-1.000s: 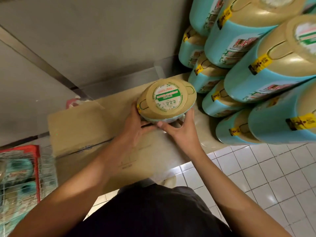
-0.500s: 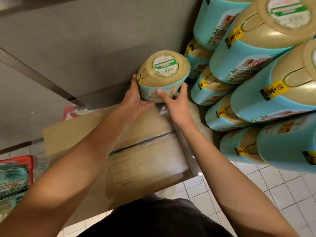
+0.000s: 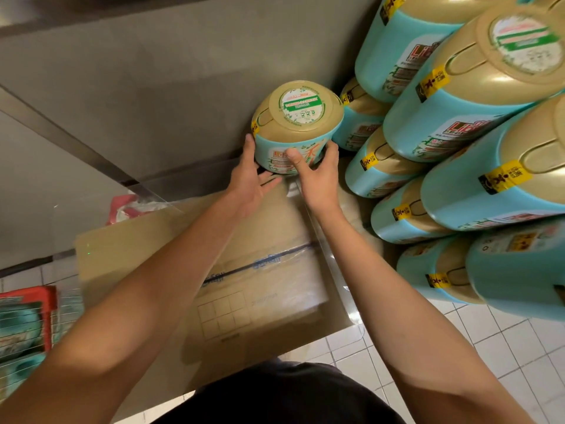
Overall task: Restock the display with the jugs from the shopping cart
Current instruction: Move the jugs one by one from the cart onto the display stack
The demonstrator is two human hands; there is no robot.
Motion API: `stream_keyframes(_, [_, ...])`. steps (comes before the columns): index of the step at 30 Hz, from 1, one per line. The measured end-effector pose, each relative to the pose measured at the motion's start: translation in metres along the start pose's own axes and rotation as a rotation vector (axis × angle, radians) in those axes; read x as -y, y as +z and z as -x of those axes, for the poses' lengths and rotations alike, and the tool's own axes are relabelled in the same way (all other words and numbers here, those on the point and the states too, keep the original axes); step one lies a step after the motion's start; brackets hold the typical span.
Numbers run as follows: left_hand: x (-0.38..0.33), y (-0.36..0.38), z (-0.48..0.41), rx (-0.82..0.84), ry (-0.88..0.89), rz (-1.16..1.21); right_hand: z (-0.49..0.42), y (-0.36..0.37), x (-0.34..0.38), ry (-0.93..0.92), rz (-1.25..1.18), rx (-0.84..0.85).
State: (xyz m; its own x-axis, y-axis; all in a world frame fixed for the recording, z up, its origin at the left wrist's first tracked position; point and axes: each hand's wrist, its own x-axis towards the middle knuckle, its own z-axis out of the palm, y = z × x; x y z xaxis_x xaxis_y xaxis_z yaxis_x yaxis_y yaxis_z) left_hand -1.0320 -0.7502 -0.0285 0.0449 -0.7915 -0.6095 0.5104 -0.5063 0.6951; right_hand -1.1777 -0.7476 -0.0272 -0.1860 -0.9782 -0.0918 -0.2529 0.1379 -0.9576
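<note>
HEAD VIEW

1. Position change. Over approx. the last sec. the held jug point(image 3: 298, 127) has moved away from the person, off the middle of the cardboard box point(image 3: 171, 249) and toward the wall point(image 3: 153, 87). It is now at the box's far edge, upright with its gold cap facing the camera, just beside the lower jugs of the display stack point(image 3: 458, 123). A narrow dark gap shows between it and the nearest stacked jug, so no contact yet.

2. Grip state. Both hands have stayed on the jug throughout.
- Left hand point(image 3: 249, 182): thumb flat up the jug's left side, fingers straight and spread beneath the base, i.e. supporting, not clamping.
- Right hand point(image 3: 318, 175): thumb pressed across the front label, fingers wrapped round the right side.

3. Seating. Cannot tell whether the base is resting on a surface; the hands cover it.

4. Task meaning. Judged: placement phase, nearly complete for this unit. Req'd next: close the gap to the stack, seat the jug, release.

5. Remaining stock. Shopping cart point(image 3: 27, 325) at lower left shows more teal containers behind the wire, so further cycles are likely.
</note>
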Motion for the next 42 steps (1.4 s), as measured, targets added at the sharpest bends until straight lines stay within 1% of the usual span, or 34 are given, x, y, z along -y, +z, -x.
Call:
stream_keyframes(5, [-0.002,-0.004,0.008,-0.064,0.019,-0.048,0.012,-0.002,-0.011,-0.025,0.035,-0.049])
stream_keyframes(10, [0.003,-0.009,0.025,-0.105,0.007,-0.086,0.044,-0.012,-0.021,-0.007,0.092,-0.049])
stream_keyframes(12, [0.007,-0.014,0.038,-0.11,0.018,-0.152,0.062,-0.017,-0.022,0.013,0.097,-0.018])
stream_keyframes(15, [0.016,-0.028,0.066,-0.078,0.077,-0.282,0.092,-0.032,-0.023,0.046,0.062,0.074])
stream_keyframes(19, [0.036,-0.052,0.115,-0.018,0.109,-0.383,0.126,-0.059,-0.021,0.001,0.054,0.193])
stream_keyframes(22, [0.062,-0.069,0.153,-0.054,0.116,-0.432,0.152,-0.081,-0.021,0.011,0.042,0.265])
stream_keyframes(26, [0.111,-0.096,0.21,-0.159,0.16,-0.425,0.192,-0.114,-0.027,0.019,-0.023,0.347])
stream_keyframes(32, [0.2,-0.122,0.321,-0.368,0.158,-0.325,0.26,-0.165,-0.05,0.049,-0.084,0.6])
stream_keyframes(35, [0.244,-0.131,0.389,-0.448,0.176,-0.232,0.289,-0.184,-0.062,0.055,-0.062,0.699])
stream_keyframes(39, [0.289,-0.14,0.481,-0.573,0.236,-0.171,0.338,-0.193,-0.068,0.088,-0.009,0.851])
stream_keyframes(42, [0.317,-0.151,0.533,-0.662,0.282,-0.111,0.377,-0.181,-0.062,0.072,0.026,0.994])
